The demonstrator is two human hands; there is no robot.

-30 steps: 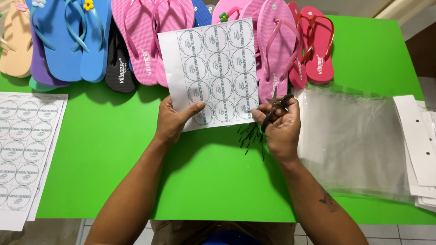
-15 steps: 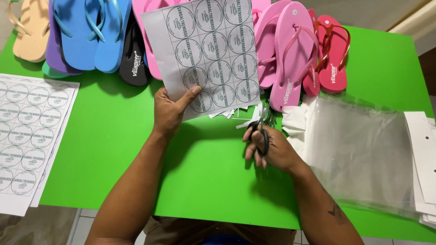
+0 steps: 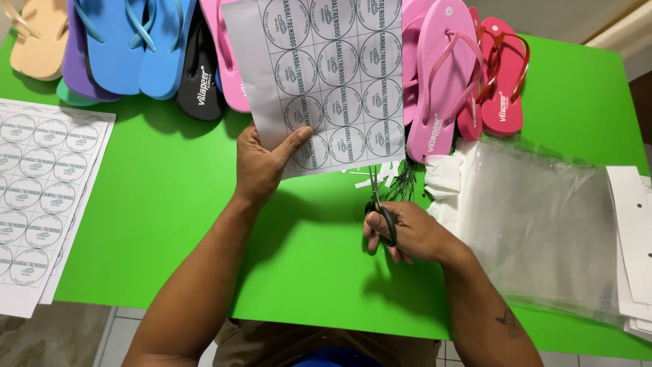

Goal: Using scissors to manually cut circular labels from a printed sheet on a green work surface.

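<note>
Green table (image 3: 170, 204) carries it all. Clear bags (image 3: 543, 231) stacked right, look empty. Sticker sheet (image 3: 326, 75) held up centre-far, left hand (image 3: 261, 166) pinching its near-left corner, thumb on top. Circles mostly uncut; a few white offcuts (image 3: 370, 170) below, so early going. Right hand (image 3: 404, 234) curled through scissors (image 3: 379, 204), blades pointing up at sheet's near edge.

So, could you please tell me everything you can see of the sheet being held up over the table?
The label sheet is white paper printed with rows of round grey labels in a ruled grid, with a blank strip down its left side. It is held flat above the green table, partly covering the pink sandals. The left hand pinches its lower left corner, thumb on top. The scissors point at its bottom edge.
</note>
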